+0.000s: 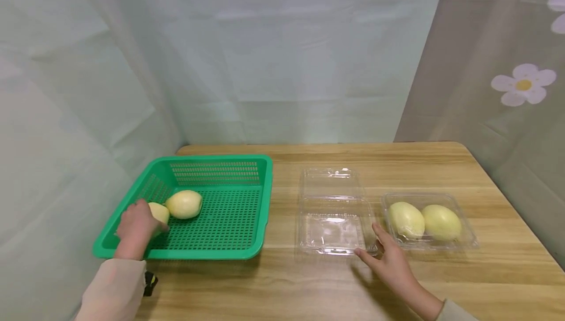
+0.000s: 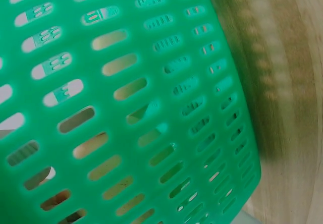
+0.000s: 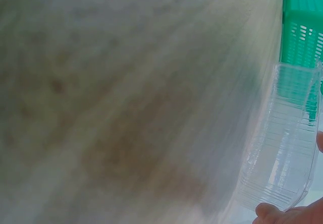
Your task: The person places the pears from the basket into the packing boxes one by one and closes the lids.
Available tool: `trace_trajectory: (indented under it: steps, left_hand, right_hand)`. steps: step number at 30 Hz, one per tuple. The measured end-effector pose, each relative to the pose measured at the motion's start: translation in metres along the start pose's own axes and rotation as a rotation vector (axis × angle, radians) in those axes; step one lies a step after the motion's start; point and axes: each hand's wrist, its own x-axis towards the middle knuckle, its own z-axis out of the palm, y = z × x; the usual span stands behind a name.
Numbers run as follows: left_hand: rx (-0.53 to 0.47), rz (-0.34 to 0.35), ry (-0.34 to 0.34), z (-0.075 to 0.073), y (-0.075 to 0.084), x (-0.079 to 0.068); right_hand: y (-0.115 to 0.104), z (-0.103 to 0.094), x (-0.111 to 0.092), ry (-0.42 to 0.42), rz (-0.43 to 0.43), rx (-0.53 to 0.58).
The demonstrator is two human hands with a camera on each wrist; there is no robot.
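Note:
In the head view, my left hand (image 1: 136,223) reaches into the green basket (image 1: 263,213) at the left and grips a pale yellow melon (image 1: 160,213), partly hidden by the fingers. Another small melon (image 1: 184,204) lies beside it on the basket floor. Through the basket's slots, the left wrist view gives only slivers of the held fruit and fingers. My right hand (image 1: 390,261) touches the near right corner of a clear plastic clamshell box (image 1: 334,230), its thumb and a finger spread at the corner. The box is lidded open, with nothing inside. Its corner and the fingertips also appear in the right wrist view.
To the right of my right hand stands a second clear box (image 1: 469,237) holding two pale melons (image 1: 441,223). All of it rests on a wooden table (image 1: 282,286). Pale curtains (image 1: 287,56) hang behind and at both sides.

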Motion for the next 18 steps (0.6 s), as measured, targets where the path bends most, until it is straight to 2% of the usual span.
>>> trace_trajectory:
  steps: [8, 18]
  left_hand:
    - [-0.060, 0.030, 0.105, 0.001, 0.003, -0.007]
    - [-0.098, 0.044, 0.143, -0.003, 0.011, -0.017]
  right_hand:
    - [-0.001, -0.001, -0.001, -0.007, 0.007, 0.002]
    - [-0.001, -0.002, -0.001, -0.013, 0.011, -0.013]
